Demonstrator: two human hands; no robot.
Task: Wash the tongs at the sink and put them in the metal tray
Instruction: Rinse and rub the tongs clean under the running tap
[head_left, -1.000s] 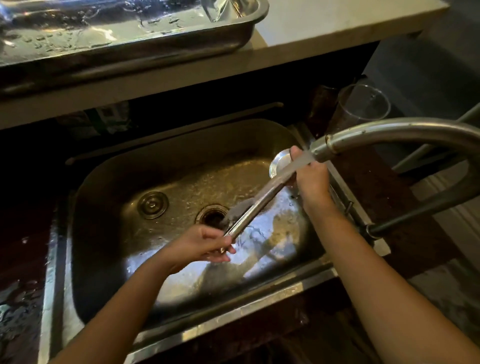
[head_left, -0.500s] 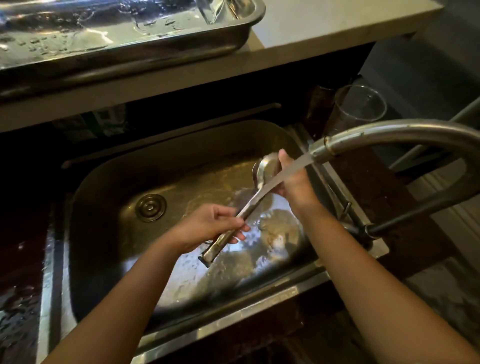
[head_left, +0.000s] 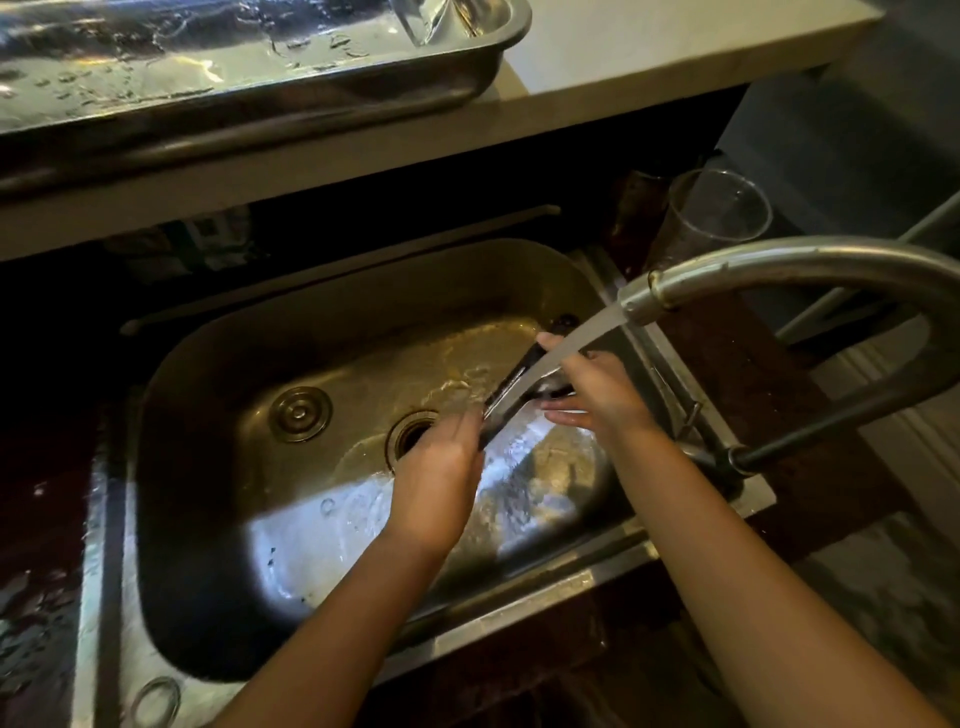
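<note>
- I have the tongs (head_left: 511, 392) over the sink (head_left: 218, 415), slanting up from lower left to upper right, right in the stream from the faucet (head_left: 779, 265).
- Left hand (head_left: 441, 467) is wrapped around the lower end of the tongs, fingers curled closed on it.
- Right hand (head_left: 592, 387) pinches the upper end, thumb on top; the lower fingers look stretched out underneath, though I cannot tell how firmly they press.
- Compared with half a second ago, my left hand has slid up along the tongs, so the bottom end that stuck out past it is now covered. My right hand has settled lower over the top end, and the rounded head I could see there is now hidden.
- I read that as rubbing along the length under running water, so washing is still the step in hand.
- The metal tray (head_left: 467, 78) sits on the counter behind the sink, wet, and the tongs are well apart from it; that move is not yet begun.
</note>
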